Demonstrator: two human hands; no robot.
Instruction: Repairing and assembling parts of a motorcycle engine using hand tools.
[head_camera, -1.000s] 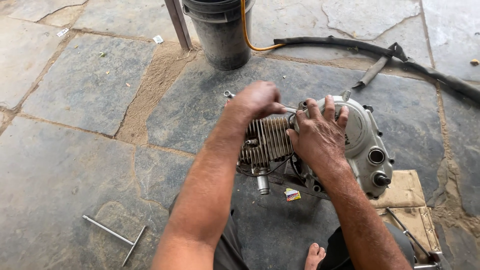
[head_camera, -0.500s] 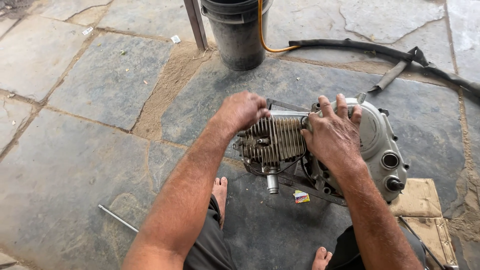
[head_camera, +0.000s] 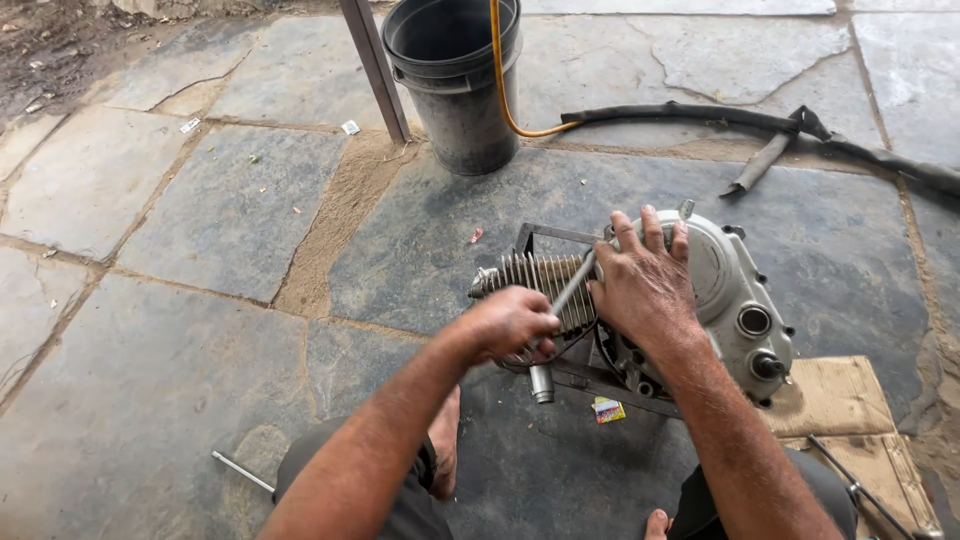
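- Item 1, motorcycle engine (head_camera: 720, 300): grey, lying on a flagstone floor (head_camera: 200, 200) in a dark metal frame (head_camera: 540, 238), directly in front of the seated person; finned cylinder (head_camera: 540, 285) to the left, rounded side cover (head_camera: 715, 270) to the right.
- Item 2, left hand (head_camera: 510, 322): fist closed round the lower end of a slim metal rod tool (head_camera: 572, 288), which slants up across the fins toward the cover's edge.
- Item 3, right hand (head_camera: 645, 285): open, fingers spread, palm flat on the cover's top; grips nothing, only steadies.
- Item 4, step in hand, as judged: working a fastener or joint where cylinder meets crankcase, the engine braced against the force.
- Item 5, next move, as judged: firm downward pressure from the right hand while the rod turns or levers; the tip must stay seated so it does not slip onto the thin fins.
- Item 6, surroundings: black bucket (head_camera: 460, 80) with an orange hose (head_camera: 505, 90) behind; cardboard (head_camera: 850, 410) at right; a small coloured wrapper (head_camera: 607, 410) beneath the engine.
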